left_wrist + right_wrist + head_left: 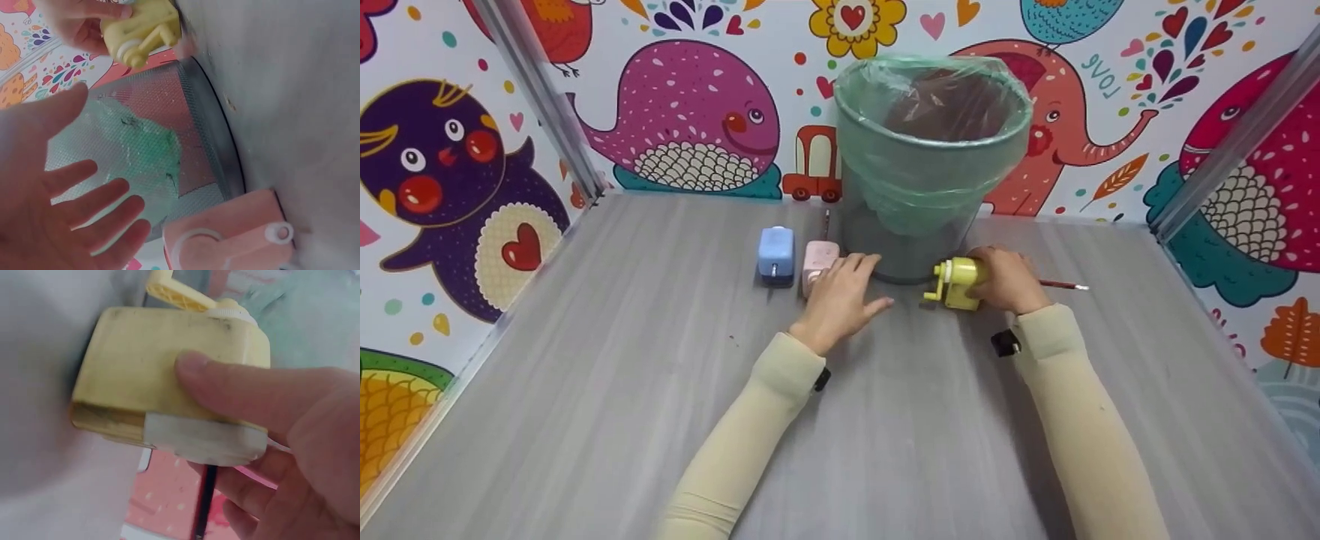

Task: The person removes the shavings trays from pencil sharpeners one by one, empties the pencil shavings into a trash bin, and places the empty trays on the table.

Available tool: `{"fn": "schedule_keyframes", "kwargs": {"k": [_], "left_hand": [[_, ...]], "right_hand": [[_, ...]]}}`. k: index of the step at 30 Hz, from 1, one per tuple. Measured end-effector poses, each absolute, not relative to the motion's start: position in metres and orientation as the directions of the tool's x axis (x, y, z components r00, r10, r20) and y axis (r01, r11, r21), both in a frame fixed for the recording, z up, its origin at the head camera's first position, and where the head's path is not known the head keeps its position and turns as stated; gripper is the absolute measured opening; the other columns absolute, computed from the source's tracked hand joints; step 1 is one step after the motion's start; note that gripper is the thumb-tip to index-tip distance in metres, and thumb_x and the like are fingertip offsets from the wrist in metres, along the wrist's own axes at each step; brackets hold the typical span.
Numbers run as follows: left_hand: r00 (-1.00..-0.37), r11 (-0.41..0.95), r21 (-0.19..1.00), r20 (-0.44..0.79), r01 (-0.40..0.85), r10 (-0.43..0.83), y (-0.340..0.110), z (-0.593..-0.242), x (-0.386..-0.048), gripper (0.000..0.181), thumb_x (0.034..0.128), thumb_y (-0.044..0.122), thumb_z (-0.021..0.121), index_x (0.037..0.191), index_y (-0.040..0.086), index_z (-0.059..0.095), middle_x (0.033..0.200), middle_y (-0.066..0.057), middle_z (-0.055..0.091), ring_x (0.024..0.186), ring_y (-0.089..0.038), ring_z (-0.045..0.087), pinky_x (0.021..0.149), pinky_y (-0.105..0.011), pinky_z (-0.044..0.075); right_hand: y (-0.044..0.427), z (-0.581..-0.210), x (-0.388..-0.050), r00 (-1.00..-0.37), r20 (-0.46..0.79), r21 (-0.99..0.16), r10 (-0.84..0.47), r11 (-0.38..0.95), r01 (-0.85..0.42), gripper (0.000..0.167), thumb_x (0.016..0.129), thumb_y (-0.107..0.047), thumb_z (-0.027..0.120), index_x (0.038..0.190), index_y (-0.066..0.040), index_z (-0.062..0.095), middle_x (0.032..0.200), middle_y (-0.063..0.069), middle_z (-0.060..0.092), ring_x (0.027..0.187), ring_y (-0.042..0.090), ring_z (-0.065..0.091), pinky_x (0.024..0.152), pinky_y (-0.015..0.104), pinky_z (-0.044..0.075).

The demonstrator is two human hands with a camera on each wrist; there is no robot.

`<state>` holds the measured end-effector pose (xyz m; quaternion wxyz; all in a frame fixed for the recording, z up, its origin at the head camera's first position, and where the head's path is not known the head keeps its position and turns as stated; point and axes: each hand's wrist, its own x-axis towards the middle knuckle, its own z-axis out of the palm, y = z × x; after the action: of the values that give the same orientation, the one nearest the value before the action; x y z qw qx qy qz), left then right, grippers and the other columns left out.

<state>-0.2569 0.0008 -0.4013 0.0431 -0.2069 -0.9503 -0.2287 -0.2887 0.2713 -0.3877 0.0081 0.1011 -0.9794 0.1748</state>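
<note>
My right hand grips a yellow crank pencil sharpener, its thumb lying across one side. The sharpener's base is at the tabletop, with its crank towards the bin. My left hand is held with fingers spread beside a pink pencil sharpener and holds nothing; in the left wrist view the pink sharpener is apart from the fingers. A blue pencil sharpener stands left of the pink one. Beyond the right hand a dark pencil shows, partly hidden.
A mesh waste bin lined with a green plastic bag stands at the back, close behind both hands. Another pencil lies behind the pink sharpener. Cartoon-printed walls bound the grey table.
</note>
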Motion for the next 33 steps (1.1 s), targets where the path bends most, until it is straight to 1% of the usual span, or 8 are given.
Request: {"fn": "schedule_keyframes", "kwargs": {"k": [4, 9, 17, 22, 27, 33], "left_hand": [[-0.895, 0.803, 0.395, 0.175, 0.446, 0.411, 0.005, -0.402, -0.257, 0.077, 0.0895, 0.048, 0.071, 0.151, 0.011, 0.043, 0.151, -0.012, 0.049, 0.138, -0.032, 0.049, 0.115, -0.050, 0.039], [-0.890, 0.800, 0.393, 0.159, 0.453, 0.426, 0.007, -0.404, -0.256, 0.081, 0.0890, 0.048, 0.072, 0.154, 0.014, 0.038, 0.153, -0.011, 0.048, 0.138, -0.031, 0.049, 0.114, -0.050, 0.040], [-0.896, 0.810, 0.387, 0.130, 0.440, 0.425, 0.007, -0.405, -0.257, 0.084, 0.0875, 0.048, 0.072, 0.156, 0.016, 0.035, 0.153, -0.009, 0.048, 0.136, -0.029, 0.051, 0.115, -0.049, 0.040], [-0.893, 0.815, 0.370, 0.133, 0.447, 0.430, 0.005, -0.406, -0.257, 0.086, 0.0864, 0.042, 0.076, 0.156, 0.016, 0.033, 0.152, -0.010, 0.048, 0.134, -0.030, 0.052, 0.114, -0.050, 0.041], [-0.889, 0.816, 0.357, 0.125, 0.454, 0.440, 0.004, -0.406, -0.258, 0.089, 0.0856, 0.032, 0.080, 0.158, 0.014, 0.030, 0.152, -0.011, 0.049, 0.132, -0.031, 0.054, 0.113, -0.050, 0.042], [-0.883, 0.820, 0.330, 0.121, 0.467, 0.453, 0.002, -0.404, -0.257, 0.088, 0.0847, 0.023, 0.081, 0.157, 0.011, 0.032, 0.149, -0.013, 0.052, 0.130, -0.032, 0.055, 0.110, -0.049, 0.044]], "right_hand": [[0.252, -0.387, -0.281, -0.956, 0.089, -0.345, -0.281, 0.892, -0.294, 0.049, 0.078, -0.008, 0.082, 0.120, 0.008, 0.063, 0.114, 0.027, 0.066, 0.104, 0.042, 0.062, 0.096, 0.060, 0.045], [0.228, -0.388, -0.273, -0.934, 0.107, -0.366, -0.342, 0.860, -0.357, 0.049, 0.077, -0.007, 0.084, 0.120, 0.006, 0.064, 0.113, 0.024, 0.068, 0.102, 0.039, 0.064, 0.095, 0.058, 0.048], [0.204, -0.389, -0.267, -0.907, 0.161, -0.332, -0.389, 0.844, -0.421, 0.048, 0.075, -0.010, 0.087, 0.117, 0.004, 0.067, 0.110, 0.020, 0.070, 0.097, 0.034, 0.066, 0.090, 0.053, 0.052], [0.194, -0.391, -0.264, -0.893, 0.152, -0.345, -0.424, 0.824, -0.450, 0.048, 0.076, -0.010, 0.086, 0.117, 0.004, 0.066, 0.110, 0.020, 0.069, 0.097, 0.034, 0.066, 0.090, 0.051, 0.054], [0.186, -0.394, -0.263, -0.893, 0.141, -0.339, -0.428, 0.826, -0.450, 0.047, 0.076, -0.009, 0.086, 0.116, 0.004, 0.066, 0.108, 0.019, 0.069, 0.095, 0.032, 0.066, 0.086, 0.050, 0.055], [0.180, -0.396, -0.262, -0.888, 0.164, -0.336, -0.429, 0.822, -0.460, 0.045, 0.074, -0.008, 0.087, 0.113, 0.003, 0.067, 0.105, 0.018, 0.069, 0.092, 0.032, 0.067, 0.083, 0.049, 0.056]]}}
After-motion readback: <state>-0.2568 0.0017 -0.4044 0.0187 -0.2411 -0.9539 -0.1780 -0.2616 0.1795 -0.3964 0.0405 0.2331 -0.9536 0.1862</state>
